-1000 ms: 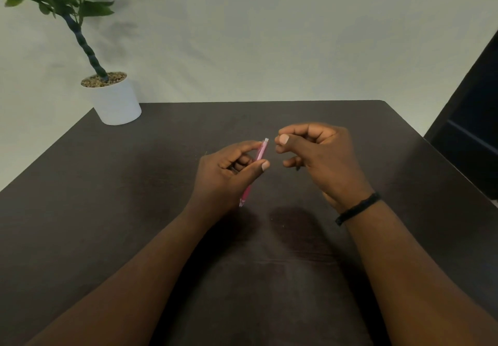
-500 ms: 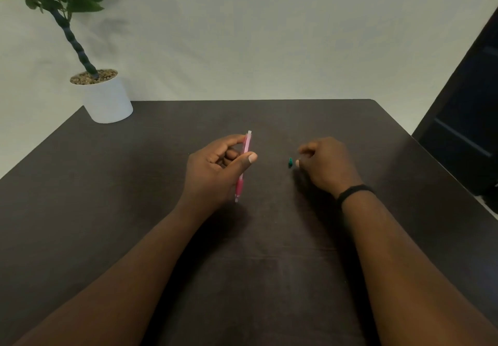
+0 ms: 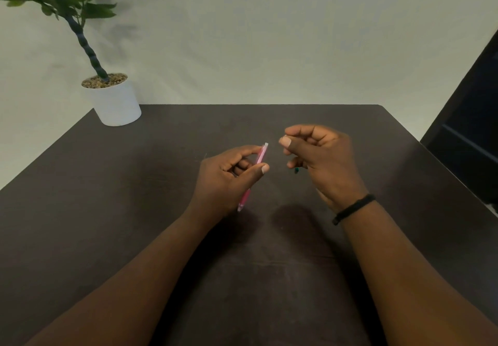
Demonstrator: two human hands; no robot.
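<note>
Open tabletop (image 3: pixel 269 278) surrounds left hand (image 3: pixel 229 178) and right hand (image 3: pixel 323 162); the potted plant (image 3: pixel 116 103) blocks only the far-left corner.

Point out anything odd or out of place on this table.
One thing: a small green piece sits just under the curled right hand, apart from the pink pen that the left hand grips. It may be a pen part; whether it is held is unclear. Nothing else stands out.

Translucent plastic pen (image 3: pixel 260 155), matt dark wood-grain table (image 3: pixel 161 184), smooth white pot (image 3: pixel 116 105)
</note>
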